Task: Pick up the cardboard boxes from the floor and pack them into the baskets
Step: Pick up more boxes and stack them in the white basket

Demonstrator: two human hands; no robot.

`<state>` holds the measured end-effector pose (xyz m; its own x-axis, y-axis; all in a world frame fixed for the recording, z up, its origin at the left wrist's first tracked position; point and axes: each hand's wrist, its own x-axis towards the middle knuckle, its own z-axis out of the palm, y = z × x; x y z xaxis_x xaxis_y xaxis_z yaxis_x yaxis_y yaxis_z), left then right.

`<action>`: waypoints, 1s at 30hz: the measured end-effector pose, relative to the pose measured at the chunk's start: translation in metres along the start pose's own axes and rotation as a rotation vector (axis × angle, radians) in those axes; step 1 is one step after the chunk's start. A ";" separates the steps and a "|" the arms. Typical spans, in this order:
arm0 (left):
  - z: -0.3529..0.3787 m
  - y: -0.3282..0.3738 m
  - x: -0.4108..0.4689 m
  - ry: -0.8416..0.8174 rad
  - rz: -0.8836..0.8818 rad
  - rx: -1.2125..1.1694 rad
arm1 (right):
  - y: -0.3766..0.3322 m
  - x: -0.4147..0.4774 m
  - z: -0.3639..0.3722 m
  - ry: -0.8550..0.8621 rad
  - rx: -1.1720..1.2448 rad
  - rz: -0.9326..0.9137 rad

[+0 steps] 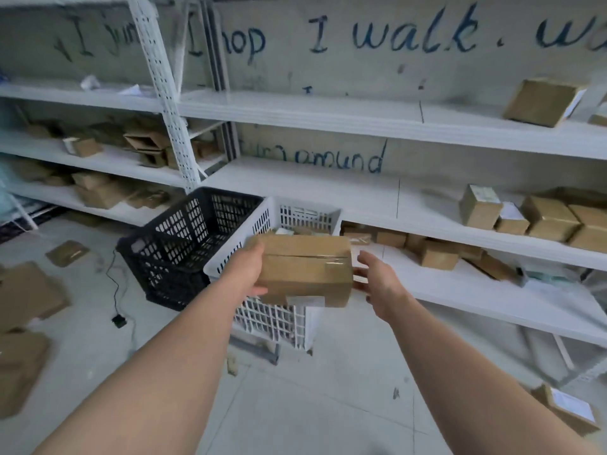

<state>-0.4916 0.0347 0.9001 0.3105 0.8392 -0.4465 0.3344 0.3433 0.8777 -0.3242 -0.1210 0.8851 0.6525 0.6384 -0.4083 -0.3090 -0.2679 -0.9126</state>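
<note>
The task looks partly done: the white slotted plastic basket point(262, 218) already holds a few parcels, the black slotted plastic basket point(184, 224) beside it shows none, and several flat brown cardboard boxes point(29, 293) lie on the grey floor point(295, 405) near its left edge. A brown taped cardboard box point(307, 270) is held above the white basket's near rim. The left hand point(249, 270), arm stretched forward, grips its left end. The right hand point(377, 280) reaches to its right end with fingers point(358, 280) straight and spread, not gripping.
</note>
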 end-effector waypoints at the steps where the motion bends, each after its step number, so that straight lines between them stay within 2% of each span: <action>1: -0.013 0.006 0.017 0.002 -0.006 -0.025 | -0.005 0.007 0.018 0.001 -0.005 0.004; 4: -0.040 0.020 0.067 0.010 0.020 -0.064 | -0.018 0.029 0.058 -0.009 -0.025 -0.002; 11: -0.051 0.043 0.169 -0.026 0.064 0.045 | -0.043 0.108 0.109 0.009 -0.013 -0.003; 18: -0.018 0.070 0.266 -0.123 0.091 0.130 | -0.067 0.222 0.121 0.071 0.053 0.045; 23: 0.019 0.105 0.332 -0.145 0.103 0.104 | -0.082 0.313 0.125 0.116 0.004 0.063; 30: 0.051 0.105 0.416 -0.202 0.024 0.144 | -0.079 0.400 0.131 0.143 0.053 0.128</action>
<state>-0.2823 0.3984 0.7981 0.4867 0.7399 -0.4644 0.4439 0.2484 0.8610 -0.1293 0.2500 0.7963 0.6962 0.4912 -0.5234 -0.4290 -0.2999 -0.8521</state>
